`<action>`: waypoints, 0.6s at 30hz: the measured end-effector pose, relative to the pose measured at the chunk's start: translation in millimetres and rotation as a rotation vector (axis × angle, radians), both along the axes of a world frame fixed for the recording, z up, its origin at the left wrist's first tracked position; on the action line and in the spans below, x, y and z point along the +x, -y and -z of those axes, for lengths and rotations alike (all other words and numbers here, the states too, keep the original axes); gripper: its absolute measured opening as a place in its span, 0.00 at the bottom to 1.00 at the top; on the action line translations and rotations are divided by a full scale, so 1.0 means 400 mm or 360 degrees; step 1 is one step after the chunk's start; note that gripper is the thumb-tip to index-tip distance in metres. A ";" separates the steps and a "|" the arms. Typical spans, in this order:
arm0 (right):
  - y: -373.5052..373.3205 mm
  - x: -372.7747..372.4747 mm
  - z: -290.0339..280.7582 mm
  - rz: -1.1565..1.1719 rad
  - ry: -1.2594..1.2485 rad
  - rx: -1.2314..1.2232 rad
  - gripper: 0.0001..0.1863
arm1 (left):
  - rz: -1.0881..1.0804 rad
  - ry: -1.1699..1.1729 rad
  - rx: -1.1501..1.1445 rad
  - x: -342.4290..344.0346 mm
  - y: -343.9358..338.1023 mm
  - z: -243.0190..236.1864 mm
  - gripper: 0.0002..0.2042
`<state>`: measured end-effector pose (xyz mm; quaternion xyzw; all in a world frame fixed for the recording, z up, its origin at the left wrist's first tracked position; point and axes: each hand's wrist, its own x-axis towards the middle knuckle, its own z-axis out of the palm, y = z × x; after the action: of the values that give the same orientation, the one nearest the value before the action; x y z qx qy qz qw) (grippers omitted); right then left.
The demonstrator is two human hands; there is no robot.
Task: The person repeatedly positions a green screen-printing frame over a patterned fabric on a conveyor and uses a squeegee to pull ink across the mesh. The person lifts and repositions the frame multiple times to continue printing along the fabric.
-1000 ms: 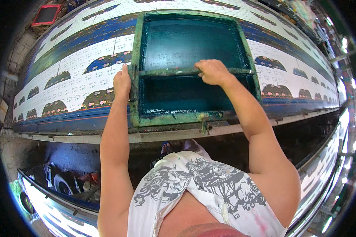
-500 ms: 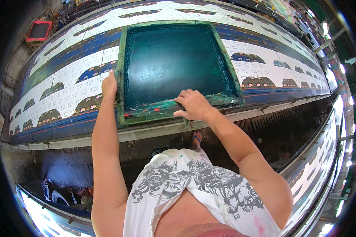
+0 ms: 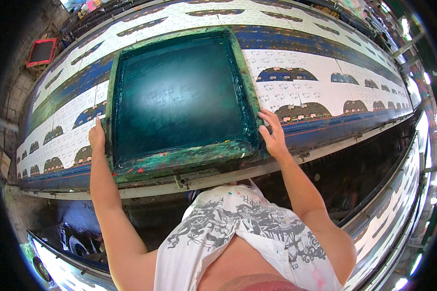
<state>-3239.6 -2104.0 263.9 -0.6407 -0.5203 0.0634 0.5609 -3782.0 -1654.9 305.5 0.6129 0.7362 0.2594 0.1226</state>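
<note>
A large screen printing frame (image 3: 112, 92) lies on the long printing table, its mesh (image 3: 179, 97) covered in dark teal-green ink. Green and dark smears, with a few red specks, coat its near bar. My left hand (image 3: 97, 138) is at the frame's left side, fingers closed along the edge, some of them hidden. At the opposite side, my right hand (image 3: 274, 135) has its fingers spread, with the fingertips at the frame's outer right edge. White printed cloth panels (image 3: 296, 92) with dark rounded shapes and small motifs lie flat on both sides of the frame.
A metal rail (image 3: 218, 173) runs along the table's near edge, close to my body. Beyond the far left corner stands a small red frame (image 3: 41, 52). Another table with printed panels (image 3: 393, 208) is at the right. A dark aisle surrounds my legs.
My right hand has left the frame's near bar and reached its right edge, fingers spreading. The view has shifted, so the frame appears farther left and lower; against the panels it looks unmoved.
</note>
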 end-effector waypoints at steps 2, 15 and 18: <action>-0.009 0.014 0.044 -0.0048 -0.0592 0.0159 0.25 | 0.0000 -0.0040 -0.0046 0.008 -0.002 -0.008 0.44; 0.009 0.050 0.057 -0.0302 -0.1620 0.0500 0.34 | 0.0064 0.0518 -0.0058 0.027 0.050 -0.016 0.45; 0.020 0.040 -0.006 -0.0357 -0.1597 0.0416 0.35 | 0.0035 0.0482 -0.0088 0.003 0.048 -0.011 0.44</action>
<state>-3223.6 -2112.1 266.2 -0.3969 -0.2568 0.3565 0.8059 -3780.8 -1674.0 309.8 0.5711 0.7094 0.3273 0.2519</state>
